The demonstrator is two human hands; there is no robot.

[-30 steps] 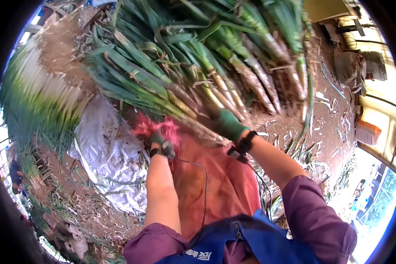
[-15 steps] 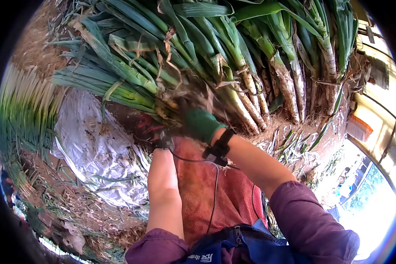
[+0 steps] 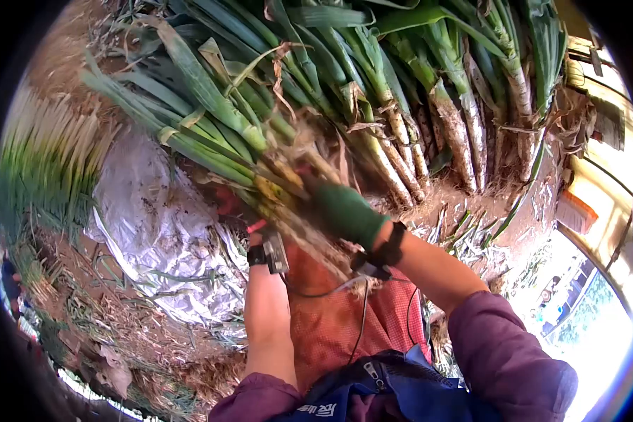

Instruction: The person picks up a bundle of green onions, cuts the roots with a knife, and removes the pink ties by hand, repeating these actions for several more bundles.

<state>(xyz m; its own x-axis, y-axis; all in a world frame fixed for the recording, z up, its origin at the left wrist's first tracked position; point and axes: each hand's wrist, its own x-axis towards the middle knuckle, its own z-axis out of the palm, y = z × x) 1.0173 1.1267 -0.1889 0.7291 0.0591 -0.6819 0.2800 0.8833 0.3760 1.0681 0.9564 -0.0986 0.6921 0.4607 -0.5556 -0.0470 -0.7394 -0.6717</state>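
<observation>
A bundle of leeks (image 3: 218, 151) is tilted in front of me, its green leaves to the upper left and its pale, dirty stalks and roots slanting down over my lap. My right hand (image 3: 344, 214), in a green glove, grips the stalks from the right side. Its fingertips are blurred and partly hidden by the stalks. My left hand (image 3: 257, 226) is under the bundle, mostly covered by it; a little red shows there, and its fingers look closed round the leeks. Both wrists wear dark straps with small devices and a cable.
A big pile of untrimmed leeks (image 3: 464, 133) lies ahead, roots toward me. Cleaned leeks (image 3: 49, 162) are laid out at the left by a white plastic sheet (image 3: 162, 225). A red mesh cloth (image 3: 323, 323) covers my lap. Leaf scraps litter the ground.
The bundle has come toward me, and its stalks and roots now reach over my lap. My right hand has moved slightly down and right; the left forearm has shifted a little right.
</observation>
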